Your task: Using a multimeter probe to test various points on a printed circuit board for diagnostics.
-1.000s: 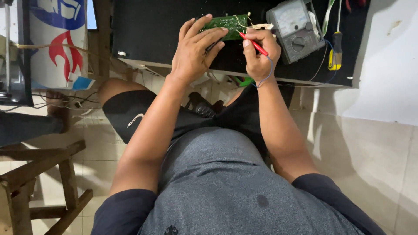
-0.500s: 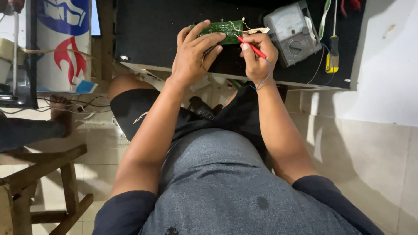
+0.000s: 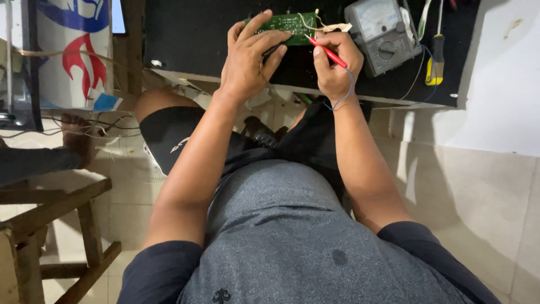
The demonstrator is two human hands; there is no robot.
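The flat green circuit board [image 3: 289, 23] with small parts on it sits over the black surface [image 3: 191, 39], held up at its near edge. The left hand [image 3: 247, 59] wraps around the board's left end, fingers on top and thumb below, so its grip is closed tight on the board. The right hand [image 3: 336, 65], just right of the board, pinches a thin red test probe [image 3: 326, 52] like a pencil. The probe tip touches the board's right end. A blue wire [image 3: 344, 93] loops down from that hand.

To do this well, the board should stay very still, and the probe tip should rest on just one tiny spot without sliding. I think the tip sits near a solder point, but it is too small to be sure.

Right of the board lies a grey box-shaped meter with a dial [image 3: 383, 34]. Further right of the board lies a screwdriver with a yellow handle [image 3: 434, 65].
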